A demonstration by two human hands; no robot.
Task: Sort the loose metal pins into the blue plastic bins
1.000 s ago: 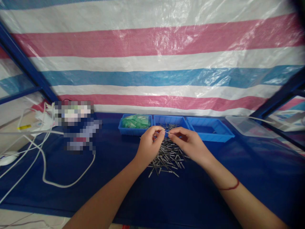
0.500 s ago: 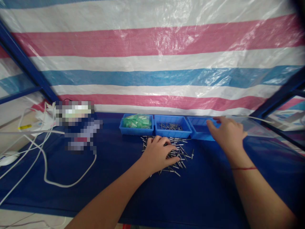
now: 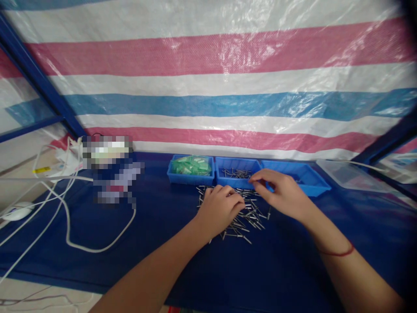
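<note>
Blind rivets, thin metal pins with thicker ends, lie in a loose pile on the blue tabletop. My left hand rests on the pile's left side, fingers curled and thumb drawn in against them; what it grips is hidden. Just right of it, my right hand hovers over the pile's back right edge, in front of the bins. Its thumb and forefinger tips come together, and anything between them is too small to make out. Behind, the middle blue bin holds similar metal pins. The right blue bin is partly covered by my right hand.
A left blue bin holds green plastic packets. White cables and a white computer mouse lie at the left, near blurred-out items. A clear plastic sheet or lid lies at the right. Striped sheeting hangs behind.
My right hand has moved left and down from over the right bin towards the pile, its fingers closing together. My left thumb has drawn in to its fingers. The view has shifted slightly.
</note>
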